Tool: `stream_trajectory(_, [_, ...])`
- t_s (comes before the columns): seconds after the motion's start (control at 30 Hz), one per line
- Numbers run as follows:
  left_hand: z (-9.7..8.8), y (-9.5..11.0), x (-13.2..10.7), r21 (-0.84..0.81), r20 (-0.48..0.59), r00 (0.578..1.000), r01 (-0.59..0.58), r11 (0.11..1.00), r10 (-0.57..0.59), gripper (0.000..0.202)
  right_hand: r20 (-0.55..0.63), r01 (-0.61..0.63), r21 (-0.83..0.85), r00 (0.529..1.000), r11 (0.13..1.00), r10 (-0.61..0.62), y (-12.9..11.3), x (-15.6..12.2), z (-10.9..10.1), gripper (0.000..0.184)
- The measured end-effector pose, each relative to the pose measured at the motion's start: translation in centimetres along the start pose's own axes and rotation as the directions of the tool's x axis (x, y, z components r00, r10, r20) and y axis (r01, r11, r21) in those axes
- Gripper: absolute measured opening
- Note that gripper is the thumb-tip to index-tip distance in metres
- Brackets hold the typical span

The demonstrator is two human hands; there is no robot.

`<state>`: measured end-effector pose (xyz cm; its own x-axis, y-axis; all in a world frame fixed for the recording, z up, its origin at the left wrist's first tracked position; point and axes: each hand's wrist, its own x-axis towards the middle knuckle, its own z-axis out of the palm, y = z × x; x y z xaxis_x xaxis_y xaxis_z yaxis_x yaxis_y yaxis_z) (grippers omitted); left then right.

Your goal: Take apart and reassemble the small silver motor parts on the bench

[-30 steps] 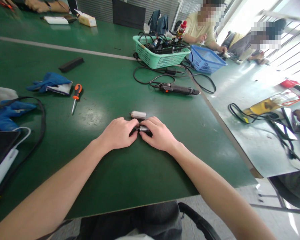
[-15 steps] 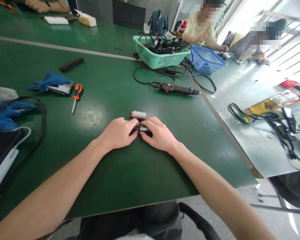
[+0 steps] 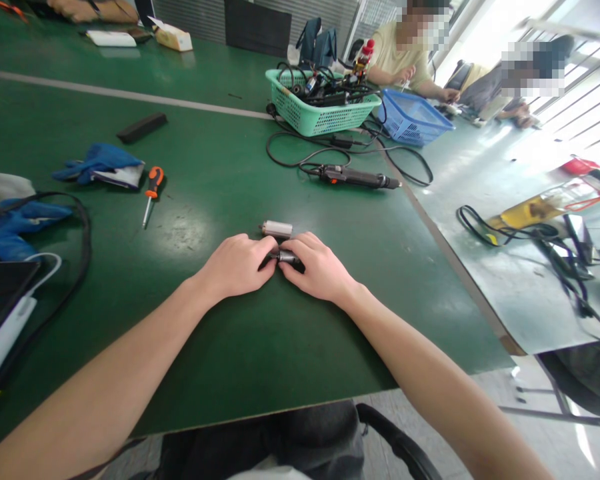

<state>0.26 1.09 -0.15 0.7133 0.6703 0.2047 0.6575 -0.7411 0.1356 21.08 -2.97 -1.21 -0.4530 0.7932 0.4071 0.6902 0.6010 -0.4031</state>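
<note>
Both hands hold a small dark cylindrical part with a grey metallic middle, low over the green table. My left hand is closed on its dark left end, thumb in front and fingers behind. My right hand is closed round the right end. Fingers cover much of the part, so its exact kind cannot be made out. Just behind the fingertips lies a silver metal cylinder with a short stub at its left end; neither hand grips it.
An orange-handled screwdriver and blue gloves lie left. Behind my hands are a corded electric screwdriver, a green basket of tools and a blue basket. Other people sit at the far side.
</note>
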Motion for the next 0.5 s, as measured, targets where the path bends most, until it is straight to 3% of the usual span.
stream_trajectory(0.5, [0.07, -0.06, 0.00, 0.000, -0.003, 1.000, 0.003, 1.000, -0.003, 0.014, -0.006, 0.009, -0.003, 1.000, 1.000, -0.009, 0.18, -0.10, 0.10, 0.017])
